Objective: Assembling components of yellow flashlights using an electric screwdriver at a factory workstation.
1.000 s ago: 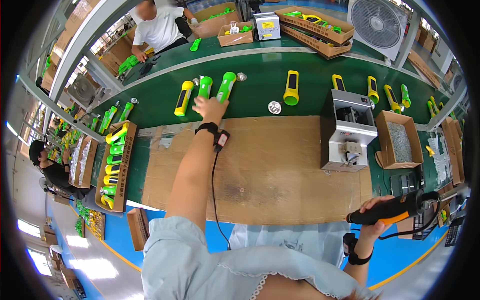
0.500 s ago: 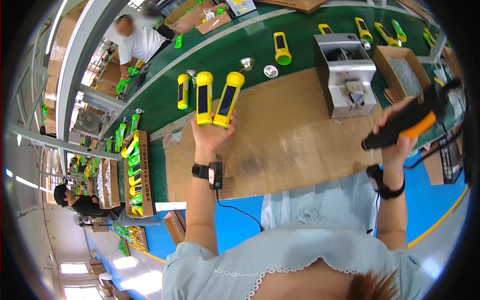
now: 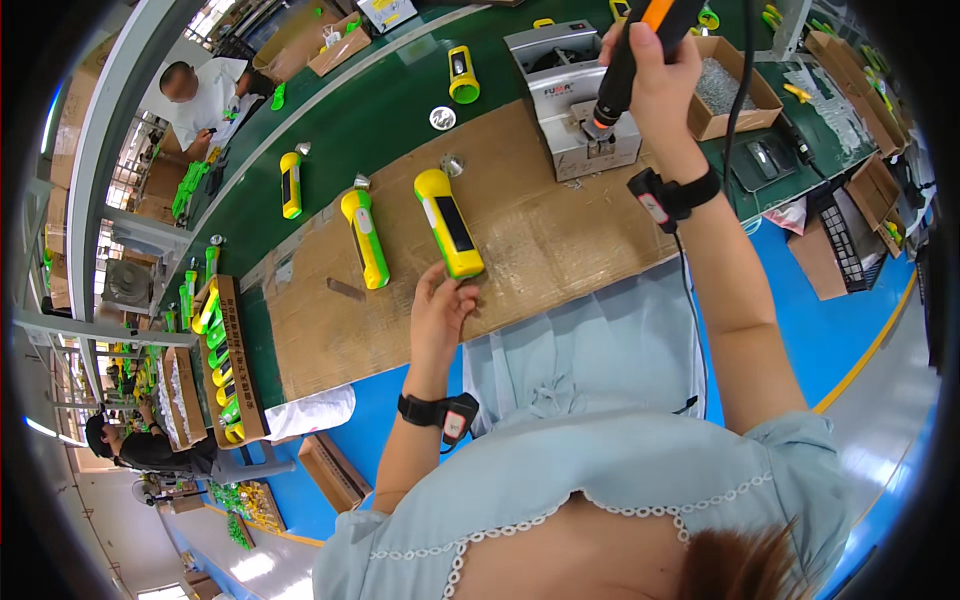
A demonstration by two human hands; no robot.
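My right hand (image 3: 660, 85) grips a black-and-orange electric screwdriver (image 3: 622, 85), its tip pointing down at the front of a grey metal screw feeder (image 3: 575, 100). On the brown cardboard lies a yellow-and-green flashlight (image 3: 448, 228) with a dark panel on its side. The loosely bent, parted fingers of my left hand (image 3: 440, 310) are at its near end and seem only to touch it. Left of it is a second flashlight (image 3: 365, 240), also on the cardboard. A small reflector (image 3: 452, 165) sits at the far end of the first flashlight.
Further flashlights (image 3: 290, 185) and a round reflector (image 3: 442, 118) are on the green bench. A carton of flashlights (image 3: 245, 370) stands at the left end. Right of the feeder is a box of small clear parts (image 3: 718, 90). The screwdriver's black cable (image 3: 742, 100) hangs near my right arm.
The two flashlights that lay on my left palm are now apart on the cardboard, and my left hand has turned over. My right hand has brought the screwdriver left and forward to the feeder.
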